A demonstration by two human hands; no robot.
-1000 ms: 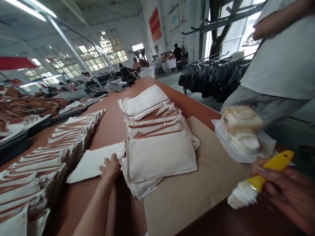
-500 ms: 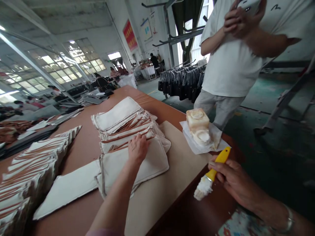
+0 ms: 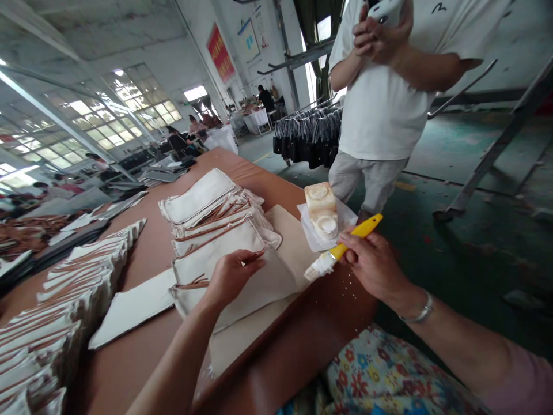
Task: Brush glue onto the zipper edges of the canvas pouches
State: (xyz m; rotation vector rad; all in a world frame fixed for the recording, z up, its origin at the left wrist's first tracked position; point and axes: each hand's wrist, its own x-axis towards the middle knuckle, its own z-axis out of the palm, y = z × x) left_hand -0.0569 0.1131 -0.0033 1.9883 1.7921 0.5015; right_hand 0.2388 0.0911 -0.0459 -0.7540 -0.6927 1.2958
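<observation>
Since a moment ago, left hand [image 3: 228, 275] has slid down the cloth stack [image 3: 220, 242], fingers now pinching its nearest piece's edge; right hand [image 3: 371, 262], fingers clamped on the yellow brush [image 3: 341, 249], lifts it over the desk [image 3: 311, 328].

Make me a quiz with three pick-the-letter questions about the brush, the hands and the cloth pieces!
1. Where is the glue pot?
A. on white paper at the table edge
B. on the floor
C. on the cloth pile

2. What colour is the handle of the brush?
A. blue
B. yellow
C. black

3. What is the left hand doing?
A. hanging off the table
B. holding the brush
C. gripping the edge of the top cloth piece

Answers:
1 A, the pot stands on a white sheet by the table edge.
2 B, the handle sticking out of the right hand is bright yellow.
3 C, its fingers pinch the nearest cloth piece.
</observation>
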